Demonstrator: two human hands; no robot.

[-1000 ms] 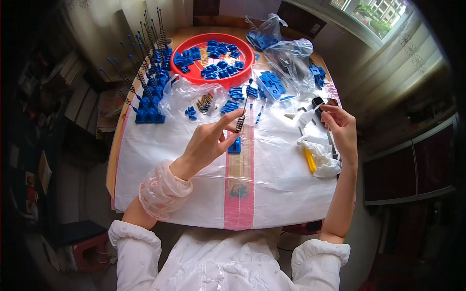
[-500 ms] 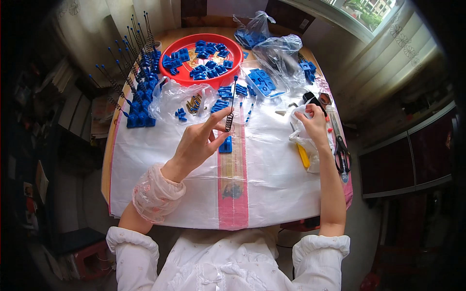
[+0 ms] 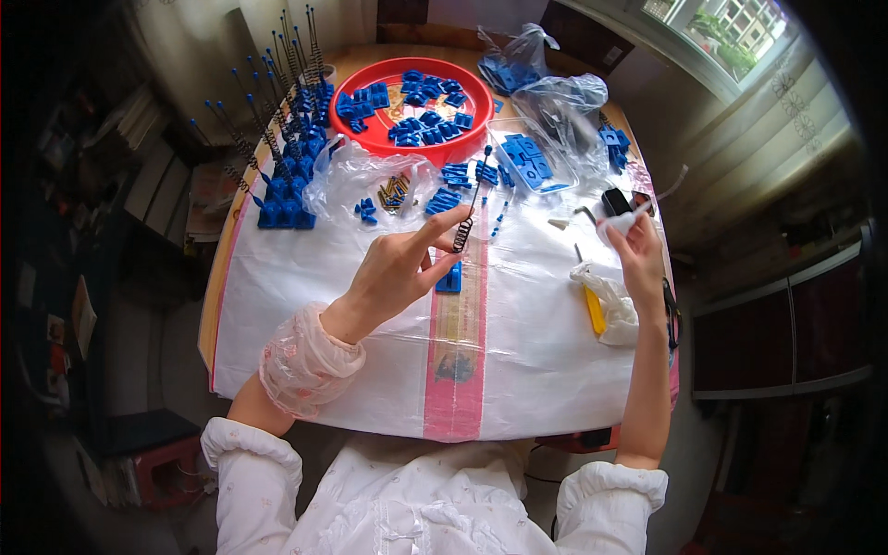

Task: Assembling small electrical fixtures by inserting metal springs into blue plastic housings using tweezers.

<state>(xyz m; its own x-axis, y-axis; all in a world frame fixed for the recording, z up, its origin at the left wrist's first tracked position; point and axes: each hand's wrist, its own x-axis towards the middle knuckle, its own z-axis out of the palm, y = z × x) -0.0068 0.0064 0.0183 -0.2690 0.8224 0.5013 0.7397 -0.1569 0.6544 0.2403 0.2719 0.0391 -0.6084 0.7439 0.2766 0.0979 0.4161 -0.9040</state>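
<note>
Left hand [image 3: 384, 273] pinches black spring [image 3: 462, 234], right hand [image 3: 641, 264] apparently a white bottle [image 3: 622, 223]

No readable words, labels, numbers or signs anywhere.

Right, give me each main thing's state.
Left hand: pinching the black spring
Black spring: held, tilted
Right hand: gripping the white nozzled item
White nozzled item: held, tilted rightward
Red tray: open, holding blue parts
Front clear bag: crumpled
Spring-topped blue stands: grouped closely
Yellow item: lying down
</note>
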